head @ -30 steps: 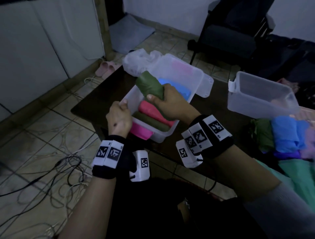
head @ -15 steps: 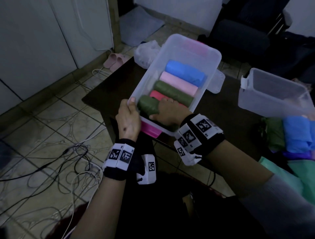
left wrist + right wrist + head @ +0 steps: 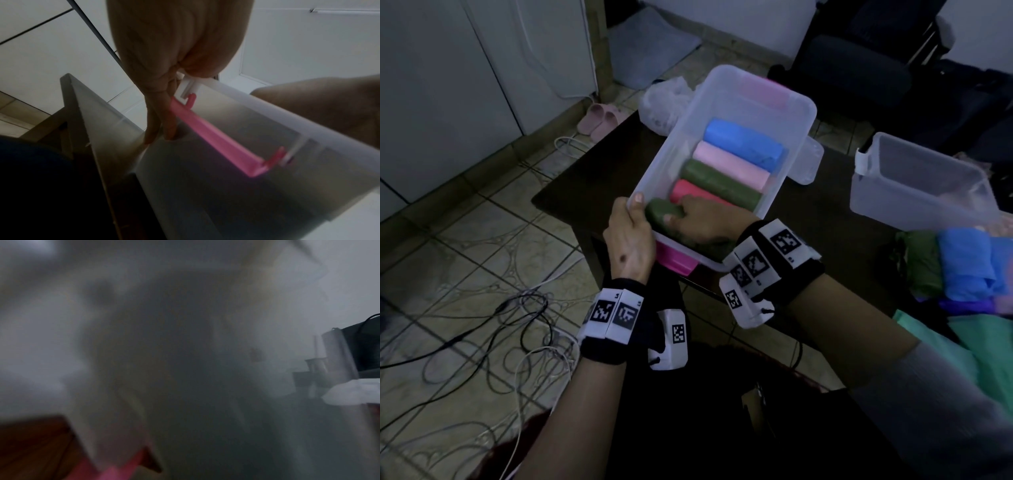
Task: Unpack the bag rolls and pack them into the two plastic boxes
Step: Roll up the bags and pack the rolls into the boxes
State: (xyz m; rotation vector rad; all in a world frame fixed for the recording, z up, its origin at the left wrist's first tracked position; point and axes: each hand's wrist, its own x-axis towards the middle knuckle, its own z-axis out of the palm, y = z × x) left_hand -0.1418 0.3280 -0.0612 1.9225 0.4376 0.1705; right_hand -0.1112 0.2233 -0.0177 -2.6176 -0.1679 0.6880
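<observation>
- Gripping the near corner of the clear box [image 3: 796,102], left hand [image 3: 631,240] has its thumb over the rim and its fingers [image 3: 160,113] down the outer wall beside the pink latch [image 3: 216,138].
- Right hand [image 3: 705,222], inside the box, fingers curled round dark green roll [image 3: 659,214], just right of the left thumb.
- Beyond that grip, in a row: red roll [image 3: 685,190], green roll [image 3: 719,181], pink roll [image 3: 729,162], blue roll [image 3: 743,144].
- Second box [image 3: 914,185] well right, on table [image 3: 825,212].
- Right wrist view blurred.
</observation>
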